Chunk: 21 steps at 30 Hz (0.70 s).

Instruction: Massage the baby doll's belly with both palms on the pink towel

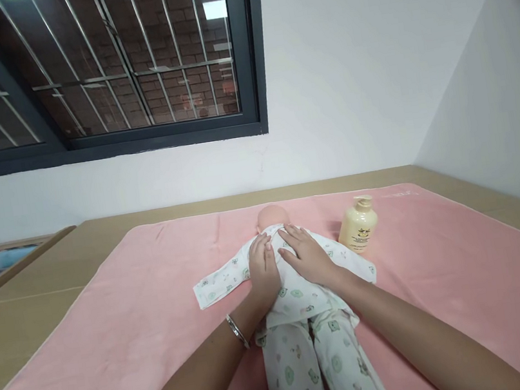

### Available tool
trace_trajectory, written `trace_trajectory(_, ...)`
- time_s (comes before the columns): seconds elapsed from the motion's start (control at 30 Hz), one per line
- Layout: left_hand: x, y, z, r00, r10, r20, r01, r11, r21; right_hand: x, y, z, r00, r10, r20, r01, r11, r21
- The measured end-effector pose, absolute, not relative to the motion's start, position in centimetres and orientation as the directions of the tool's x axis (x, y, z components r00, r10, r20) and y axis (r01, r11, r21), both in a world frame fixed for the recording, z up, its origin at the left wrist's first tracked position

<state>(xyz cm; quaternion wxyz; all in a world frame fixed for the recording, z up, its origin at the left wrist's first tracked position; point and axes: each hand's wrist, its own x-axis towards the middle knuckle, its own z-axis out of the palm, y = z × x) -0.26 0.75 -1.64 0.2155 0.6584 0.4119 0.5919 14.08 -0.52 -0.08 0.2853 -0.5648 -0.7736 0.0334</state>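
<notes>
A baby doll (281,270) lies face up in the middle of a pink blanket (129,332), its bare head at the far end and its legs running toward the near edge. It wears a white suit printed with small green shapes; one sleeve is stretched out flat to the left, the other reaches right.

Both of the person's hands rest on the doll's chest, side by side and almost touching. The left hand (264,269) lies flat, palm down, fingers straight and close together, pointing toward the doll's head. It grips nothing, only presses on the cloth. A thin silver bracelet (237,331) circles that wrist. The right hand (304,255) is likewise spread open and flat on the right side of the chest, fingers extended toward the neck, nothing closed in it. Both forearms come in from the near edge, one on each side of the doll's legs.

To the right of the doll's head, near but apart from its sleeve, a cream bottle (358,226) with a pump top stands upright on the blanket.

The blanket covers a tan table (27,308) that meets a white wall at the far side. Above, on the left, is a dark-framed window (89,70) with metal bars.
</notes>
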Motion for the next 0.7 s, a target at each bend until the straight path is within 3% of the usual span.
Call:
trace_trajectory(0.2,-0.3,0.8,-1.7,-0.029,0.780,0.625,0.324,-0.584,0.744,14.1,-0.6,0.2,-0.196,0.894,0.404,0.862,0.354,-0.364)
trace_trajectory(0.4,-0.3,0.8,-1.3,0.068,0.848,0.525,0.445,-0.497,0.745,13.7,-1.2,0.9,-0.191,0.900,0.392,0.902,0.318,-0.290)
trace_trajectory(0.57,-0.8,1.6,-1.1,0.190,0.839,0.509,0.529,-0.524,0.667,11.9,-3.5,0.8,-0.108,0.919,0.379,0.968,0.184,-0.171)
trace_trajectory(0.7,-0.9,2.0,-1.0,0.219,0.845,0.488,0.635,-0.503,0.586,11.6,-3.9,0.6,-0.141,0.914,0.381,0.958,0.223,-0.180)
